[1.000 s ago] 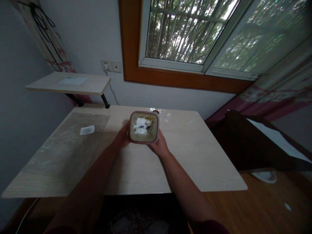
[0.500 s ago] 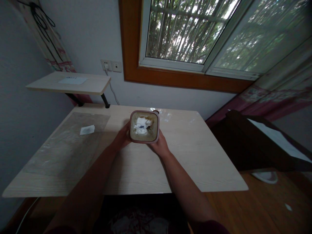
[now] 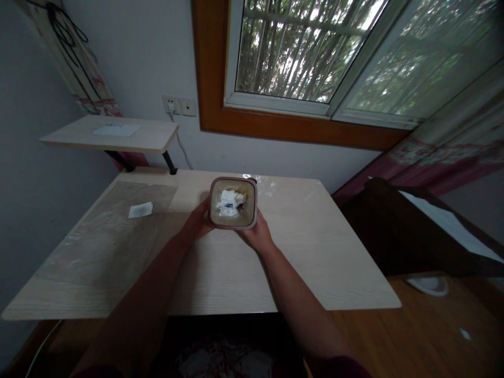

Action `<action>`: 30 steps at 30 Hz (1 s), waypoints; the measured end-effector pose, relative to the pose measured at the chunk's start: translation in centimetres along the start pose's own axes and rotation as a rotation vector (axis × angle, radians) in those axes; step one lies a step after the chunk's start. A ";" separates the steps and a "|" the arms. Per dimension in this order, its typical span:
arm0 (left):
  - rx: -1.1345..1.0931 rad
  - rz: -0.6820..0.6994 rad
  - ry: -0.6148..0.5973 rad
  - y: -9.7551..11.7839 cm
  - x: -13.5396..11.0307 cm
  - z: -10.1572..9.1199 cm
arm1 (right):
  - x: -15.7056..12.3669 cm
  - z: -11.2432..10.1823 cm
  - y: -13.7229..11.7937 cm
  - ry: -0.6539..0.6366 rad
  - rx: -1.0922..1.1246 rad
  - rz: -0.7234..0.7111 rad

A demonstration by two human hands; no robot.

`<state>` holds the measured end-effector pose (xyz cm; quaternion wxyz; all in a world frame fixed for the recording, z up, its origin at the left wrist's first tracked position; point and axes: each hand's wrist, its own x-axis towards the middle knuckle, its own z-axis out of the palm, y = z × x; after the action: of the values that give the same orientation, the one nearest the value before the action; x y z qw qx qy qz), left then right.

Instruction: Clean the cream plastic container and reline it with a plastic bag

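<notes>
On the table (image 3: 315, 252), left hand (image 3: 198, 223) and right hand (image 3: 258, 236) grip one bin (image 3: 233, 203); its crumpled white contents (image 3: 230, 202) are indistinct.

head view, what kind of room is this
Probably a room in a home, maybe a bedroom or study: a light wooden desk stands below a wood-framed window, with a patterned curtain beside it. The left hand and right hand hold a small bin.
</notes>
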<state>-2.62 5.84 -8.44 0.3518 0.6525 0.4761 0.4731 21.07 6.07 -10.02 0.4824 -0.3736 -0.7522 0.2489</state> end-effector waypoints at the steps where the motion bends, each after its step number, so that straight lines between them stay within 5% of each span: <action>1: 0.031 0.012 -0.008 0.1 0.0 -0.1 | 0.0 0.0 0.0 0.002 0.002 0.001; 8: 0.060 0.049 -0.027 1.4 -0.3 -0.7 | -0.2 0.2 0.3 0.051 0.013 0.041; 30: 0.121 0.078 -0.096 -0.5 0.2 -0.8 | -0.1 -0.2 0.7 0.032 0.003 0.117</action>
<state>-3.47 6.18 -8.60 0.3155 0.7126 0.4604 0.4250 21.51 6.40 -10.57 0.4796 -0.4198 -0.7210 0.2719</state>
